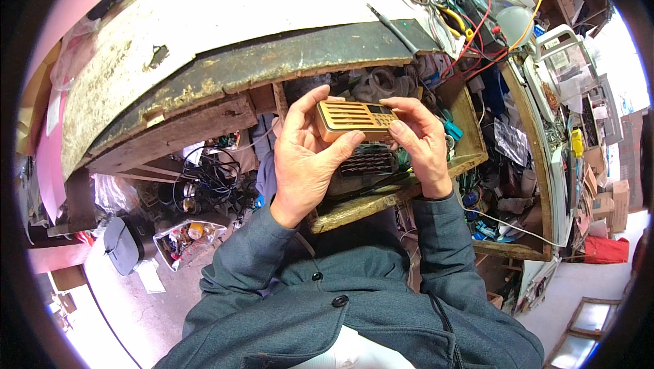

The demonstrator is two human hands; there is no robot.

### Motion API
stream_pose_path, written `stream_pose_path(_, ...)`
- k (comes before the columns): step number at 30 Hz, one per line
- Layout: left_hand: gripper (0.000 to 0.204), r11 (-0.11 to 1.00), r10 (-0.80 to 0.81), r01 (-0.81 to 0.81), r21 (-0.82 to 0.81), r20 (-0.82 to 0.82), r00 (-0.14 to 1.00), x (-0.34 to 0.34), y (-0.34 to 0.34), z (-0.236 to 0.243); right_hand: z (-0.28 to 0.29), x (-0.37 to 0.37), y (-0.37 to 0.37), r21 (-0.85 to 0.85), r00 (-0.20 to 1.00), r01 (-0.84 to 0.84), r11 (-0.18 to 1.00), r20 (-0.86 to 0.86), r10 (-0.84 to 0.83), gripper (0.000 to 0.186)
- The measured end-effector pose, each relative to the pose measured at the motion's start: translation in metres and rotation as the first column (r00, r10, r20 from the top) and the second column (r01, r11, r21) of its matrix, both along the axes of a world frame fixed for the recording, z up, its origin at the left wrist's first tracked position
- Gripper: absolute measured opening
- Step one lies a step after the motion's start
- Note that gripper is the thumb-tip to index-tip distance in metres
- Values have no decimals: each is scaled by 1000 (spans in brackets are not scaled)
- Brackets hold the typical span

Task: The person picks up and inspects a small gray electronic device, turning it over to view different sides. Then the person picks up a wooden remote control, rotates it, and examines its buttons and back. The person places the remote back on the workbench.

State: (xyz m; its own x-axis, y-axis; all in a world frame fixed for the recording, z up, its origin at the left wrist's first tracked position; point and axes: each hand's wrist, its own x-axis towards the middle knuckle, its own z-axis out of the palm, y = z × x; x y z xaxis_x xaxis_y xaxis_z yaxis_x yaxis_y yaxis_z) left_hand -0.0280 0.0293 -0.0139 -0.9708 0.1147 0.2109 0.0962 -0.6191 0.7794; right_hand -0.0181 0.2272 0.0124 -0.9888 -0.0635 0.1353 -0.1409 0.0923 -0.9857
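A small gold-coloured radio (339, 119) with a slotted grille, a keypad and a small dark screen is held up above an open wooden drawer (471, 164) full of clutter. My left hand (306, 154) grips its left end, thumb at the lower edge. My right hand (421, 144) grips the other end, its thumb by the keypad. Below the radio, a dark object with ridges (364, 163) lies in the drawer, partly hidden.
A worn workbench (225, 8) spans the top, holding a pen-like tool (392, 28) and tangled leads (470, 8) at right. Further drawers of parts lie right. Black cables (214, 175), a crate of odds (191, 236) and a black case (121, 243) are at lower left.
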Motion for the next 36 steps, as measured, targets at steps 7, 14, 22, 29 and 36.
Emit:
stream_pose_path(7, 72, 996, -75, 75, 37, 3, 997, 1, -1, 3, -2, 0, 6, 133, 998, 34, 990, 55, -41, 34)
stream_pose_path(14, 69, 997, -73, 71, 35, 55, 996, 3, -4, 6, -1, -1, -2, 386, 995, -82, 919, -28, 101, 43)
stream_pose_path(22, 65, 997, -81, 81, -2, 25, 996, 2, -7, 3, -1, 2, -4, 309, 992, -123, 943, 22, 122, 40)
stream_pose_path(29, 61, 994, -102, 105, -32, 75, 992, 1, -6, 3, -2, 3, 0, 259, 985, -170, 951, 60, 160, 36)
stream_pose_path(36, 60, 992, -81, 87, -95, 61, 995, 1, -4, 0, 6, 5, -2, 231, 972, -202, 952, 164, 167, 37)
